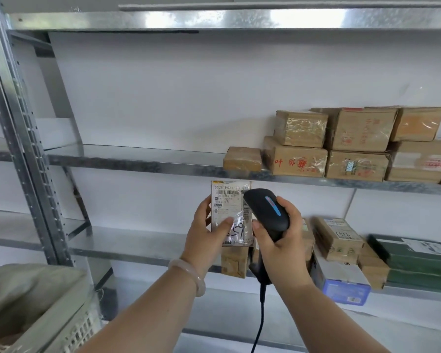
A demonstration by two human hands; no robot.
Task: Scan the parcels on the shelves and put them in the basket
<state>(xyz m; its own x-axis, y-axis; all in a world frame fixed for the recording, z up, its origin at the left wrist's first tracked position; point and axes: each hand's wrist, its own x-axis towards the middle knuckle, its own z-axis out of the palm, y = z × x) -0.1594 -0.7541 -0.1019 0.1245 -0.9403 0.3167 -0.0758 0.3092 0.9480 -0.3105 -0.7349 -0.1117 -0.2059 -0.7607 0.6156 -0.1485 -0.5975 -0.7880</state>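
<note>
left hand [201, 235] grips flat parcel [228, 201] (glossy film) | right hand [287, 244] grips matte scanner [265, 212]

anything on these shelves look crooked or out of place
Yes, the pile on the lower shelf is untidy: a brown box with a handwritten number lies tilted, and the blue-ended box seems to jut past that shelf's front edge. The stacked boxes on the shelf above sit fairly square.

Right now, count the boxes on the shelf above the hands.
7. Bottom row: small box, then three larger boxes. Three boxes stacked on top. Another may be cut off at right.
</note>
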